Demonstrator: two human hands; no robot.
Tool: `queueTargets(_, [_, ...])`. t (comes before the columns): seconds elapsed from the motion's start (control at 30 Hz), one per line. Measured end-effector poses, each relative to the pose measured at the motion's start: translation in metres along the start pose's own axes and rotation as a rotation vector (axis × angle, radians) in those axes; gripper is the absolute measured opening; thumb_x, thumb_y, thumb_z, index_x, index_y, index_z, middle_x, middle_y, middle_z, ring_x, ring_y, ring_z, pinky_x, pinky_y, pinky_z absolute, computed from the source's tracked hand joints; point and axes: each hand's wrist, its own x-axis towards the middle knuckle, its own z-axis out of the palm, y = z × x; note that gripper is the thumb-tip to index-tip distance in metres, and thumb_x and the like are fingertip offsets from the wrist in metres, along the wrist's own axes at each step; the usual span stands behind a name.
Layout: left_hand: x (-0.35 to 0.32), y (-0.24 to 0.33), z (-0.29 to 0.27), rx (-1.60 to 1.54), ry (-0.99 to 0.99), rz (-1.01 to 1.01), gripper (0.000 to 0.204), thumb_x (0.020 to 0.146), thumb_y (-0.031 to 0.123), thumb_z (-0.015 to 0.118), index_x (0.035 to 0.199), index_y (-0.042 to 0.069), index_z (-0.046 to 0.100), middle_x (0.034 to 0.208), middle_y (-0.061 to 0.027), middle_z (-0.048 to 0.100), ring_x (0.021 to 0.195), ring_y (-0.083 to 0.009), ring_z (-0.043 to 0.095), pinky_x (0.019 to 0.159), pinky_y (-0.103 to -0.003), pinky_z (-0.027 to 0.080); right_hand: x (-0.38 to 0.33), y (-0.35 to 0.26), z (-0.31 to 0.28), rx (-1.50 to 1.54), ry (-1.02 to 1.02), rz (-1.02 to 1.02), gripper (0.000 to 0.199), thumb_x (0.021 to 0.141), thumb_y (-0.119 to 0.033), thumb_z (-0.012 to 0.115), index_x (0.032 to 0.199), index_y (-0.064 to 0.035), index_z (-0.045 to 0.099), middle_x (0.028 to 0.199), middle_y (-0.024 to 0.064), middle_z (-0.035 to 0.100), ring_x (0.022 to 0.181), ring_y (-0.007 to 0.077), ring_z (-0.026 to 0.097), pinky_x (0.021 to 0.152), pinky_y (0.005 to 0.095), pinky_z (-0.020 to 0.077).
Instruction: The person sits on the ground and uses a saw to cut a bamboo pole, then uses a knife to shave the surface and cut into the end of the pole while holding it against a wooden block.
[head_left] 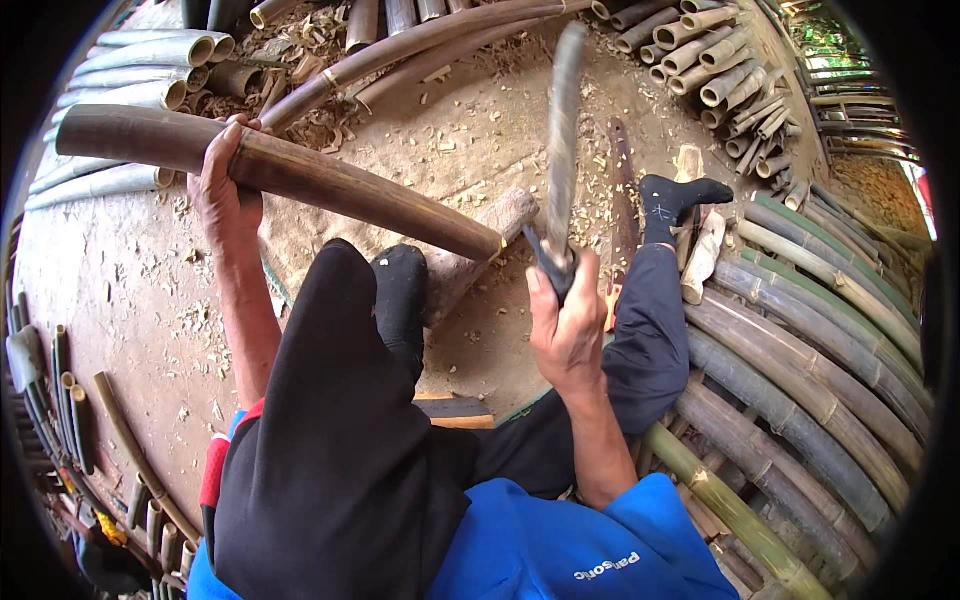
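My left hand (228, 180) is wrapped round a thick brown bamboo tube (350, 192), which slants down to the right across the middle. The tube's right end lies over a pale, rough log (512, 210) on the ground. My right hand (570, 325) is closed round the dark handle of a long knife (563, 150). Its blade points up and away, smeared by motion, and stands apart from the tube, just right of its end. My feet in black socks (402, 295) rest either side of the log's right part.
Cut bamboo tubes (690, 45) are stacked at the far right, with more (140, 65) at the far left. Long poles (790, 380) lie along the right side. Pale chips (445, 145) litter the ground. A curved bamboo pole (420, 45) crosses the far side.
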Motion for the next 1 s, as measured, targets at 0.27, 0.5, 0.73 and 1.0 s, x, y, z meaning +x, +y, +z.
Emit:
queueTargets(0.27, [-0.011, 0.007, -0.022, -0.023, -0.247, -0.050, 0.058, 0.084, 0.011, 0.073, 0.133, -0.001, 0.047, 0.119, -0.0154, 0.061, 0.114, -0.0271, 0.062, 0.103, -0.045, 0.051, -0.026, 0.094, 0.043, -0.310, -0.391, 0.321, 0.037, 0.103, -0.037, 0.055, 0.112, -0.0026, 0.047, 0.085, 0.0277, 0.069, 0.080, 0.0525, 0.065, 0.067, 0.0567, 0.0515])
queueTargets(0.5, [-0.011, 0.024, -0.034, -0.037, -0.321, -0.147, 0.066, 0.080, 0.014, 0.075, 0.137, 0.004, 0.045, 0.127, -0.0141, 0.057, 0.122, -0.0274, 0.056, 0.115, -0.044, 0.040, -0.034, 0.059, 0.025, 0.105, 0.009, 0.026, 0.027, 0.098, -0.022, 0.066, 0.111, -0.0029, 0.051, 0.075, 0.0219, 0.065, 0.070, 0.0453, 0.068, 0.058, 0.0472, 0.0525])
queueTargets(0.73, [-0.024, 0.039, -0.037, 0.052, -0.472, -0.100, 0.071, 0.071, 0.023, 0.081, 0.129, 0.007, 0.044, 0.118, -0.0110, 0.048, 0.122, -0.0248, 0.048, 0.112, -0.039, 0.038, -0.024, 0.078, 0.035, -0.282, -0.376, 0.346, 0.039, 0.101, -0.036, 0.058, 0.114, -0.0016, 0.045, 0.084, 0.0310, 0.068, 0.078, 0.0527, 0.066, 0.067, 0.0602, 0.0501])
queueTargets(1.0, [-0.029, 0.031, -0.043, -0.035, -0.464, -0.142, 0.066, 0.073, 0.023, 0.081, 0.129, 0.007, 0.048, 0.120, -0.0110, 0.055, 0.121, -0.0268, 0.053, 0.111, -0.042, 0.042, -0.046, 0.119, 0.061, -0.340, -0.426, 0.524, 0.042, 0.101, -0.041, 0.056, 0.117, -0.0035, 0.050, 0.083, 0.0269, 0.067, 0.081, 0.0516, 0.066, 0.073, 0.0558, 0.0502])
